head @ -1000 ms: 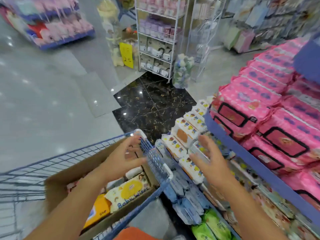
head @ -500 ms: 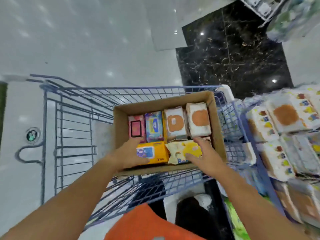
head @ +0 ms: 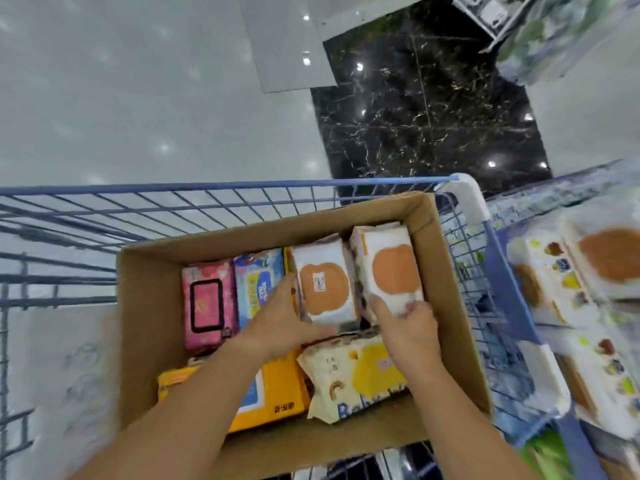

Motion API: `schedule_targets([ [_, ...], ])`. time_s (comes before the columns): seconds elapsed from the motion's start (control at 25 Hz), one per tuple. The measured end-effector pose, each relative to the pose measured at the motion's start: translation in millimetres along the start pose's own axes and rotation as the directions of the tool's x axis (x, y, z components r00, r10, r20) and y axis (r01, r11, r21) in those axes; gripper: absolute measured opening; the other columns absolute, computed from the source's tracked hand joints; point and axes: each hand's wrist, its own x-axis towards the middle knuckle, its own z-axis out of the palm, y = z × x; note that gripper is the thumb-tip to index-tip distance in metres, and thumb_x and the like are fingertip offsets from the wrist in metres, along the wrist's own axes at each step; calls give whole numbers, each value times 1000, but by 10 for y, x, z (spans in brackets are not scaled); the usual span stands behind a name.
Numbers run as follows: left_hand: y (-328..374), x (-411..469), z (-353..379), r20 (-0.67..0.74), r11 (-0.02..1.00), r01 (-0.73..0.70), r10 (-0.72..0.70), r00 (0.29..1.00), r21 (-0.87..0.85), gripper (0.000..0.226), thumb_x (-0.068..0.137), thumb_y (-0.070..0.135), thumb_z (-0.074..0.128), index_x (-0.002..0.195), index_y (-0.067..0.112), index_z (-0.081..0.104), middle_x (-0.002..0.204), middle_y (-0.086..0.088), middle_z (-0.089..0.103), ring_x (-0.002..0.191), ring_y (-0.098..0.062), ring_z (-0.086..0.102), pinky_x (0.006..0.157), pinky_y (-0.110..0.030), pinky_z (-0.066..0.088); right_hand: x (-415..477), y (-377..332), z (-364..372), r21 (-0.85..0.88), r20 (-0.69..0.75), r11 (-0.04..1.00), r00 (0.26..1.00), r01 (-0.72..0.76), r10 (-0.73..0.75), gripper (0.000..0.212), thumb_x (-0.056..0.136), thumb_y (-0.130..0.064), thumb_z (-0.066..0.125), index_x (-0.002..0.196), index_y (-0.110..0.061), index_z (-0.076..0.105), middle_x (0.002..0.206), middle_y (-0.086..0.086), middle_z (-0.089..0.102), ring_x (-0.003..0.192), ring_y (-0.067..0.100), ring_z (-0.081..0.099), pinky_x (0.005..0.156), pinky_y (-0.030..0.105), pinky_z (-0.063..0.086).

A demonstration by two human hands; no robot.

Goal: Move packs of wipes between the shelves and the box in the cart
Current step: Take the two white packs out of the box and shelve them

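Big picture: the blue cart point(head: 207, 183) is all around both hands, and they're down inside the cardboard box point(head: 152, 306). The shelf packs point(head: 554, 282) are off past the right hand. The left hand point(head: 284, 323) grips the near end of one orange-lid pack point(head: 323, 289), and the right hand point(head: 408, 327) grips its twin point(head: 394, 271) just alongside. Looks like the pick-up step. Next I'd guess lift both clear of the box wall, then swing right to the shelf.

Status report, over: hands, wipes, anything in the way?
Left grip on left orange-lid pack, right grip on right orange-lid pack. Both packs in cardboard box. Blue pack close alongside.
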Motion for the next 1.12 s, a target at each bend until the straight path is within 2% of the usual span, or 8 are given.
schedule_targets([
  [0.12,117,250,181,-80,973,124,-142,987,-195,78,66,40,94,128,20,50,120,5,65,101,-10,63,74,-20,49,164,70,4,331,-42,926,977,-183,209,62,75,-54,80,109,-6,57,95,2,64,80,21,61,63,31,44],
  [0.36,92,379,126,11,870,300,-321,947,-392,60,63,43,94,106,7,71,66,4,72,67,-16,62,58,-27,44,334,71,60,582,152,761,958,-285,243,70,61,-35,94,121,-19,61,108,-4,72,99,21,67,92,43,54],
  [0.44,103,380,77,72,852,336,-336,939,-402,76,52,52,96,109,8,72,79,0,77,78,-20,65,67,-31,47,367,59,64,623,163,728,957,-287,238,85,49,-36,95,127,-20,64,116,-1,74,105,27,69,98,50,54],
  [0.64,58,253,65,21,822,290,-321,947,-489,80,53,49,96,115,12,62,81,-3,75,75,-23,65,64,-34,48,371,62,206,766,79,616,978,-184,195,51,75,-8,85,122,-11,66,112,7,75,102,29,72,96,51,56],
  [0.76,-62,148,24,-44,804,231,-304,952,-548,97,45,54,93,126,17,53,100,-13,78,90,-36,71,85,-43,57,376,-11,251,852,102,486,972,-196,213,53,76,-1,82,125,-8,62,112,8,74,101,27,72,92,47,57],
  [0.84,-101,45,-65,-47,763,199,-288,956,-615,104,51,49,94,140,25,45,111,-2,77,99,-27,72,99,-46,52,372,-42,193,875,182,419,967,-241,178,52,73,0,81,122,-7,64,107,7,74,97,25,71,86,41,56],
  [0.96,-29,-187,-234,-41,773,167,-242,970,-612,93,60,38,94,141,30,50,116,2,77,101,-23,76,99,-47,54,303,-91,106,860,250,438,964,-264,89,85,39,-20,99,118,-13,67,103,5,78,91,23,76,81,35,55],
  [1.12,216,-563,-453,53,823,210,-215,975,-529,58,75,31,82,129,30,62,113,-6,78,102,-32,76,101,-52,52,84,-142,-1,842,159,507,983,-185,95,60,75,-6,85,129,-16,61,113,8,76,99,27,75,89,47,60],
])
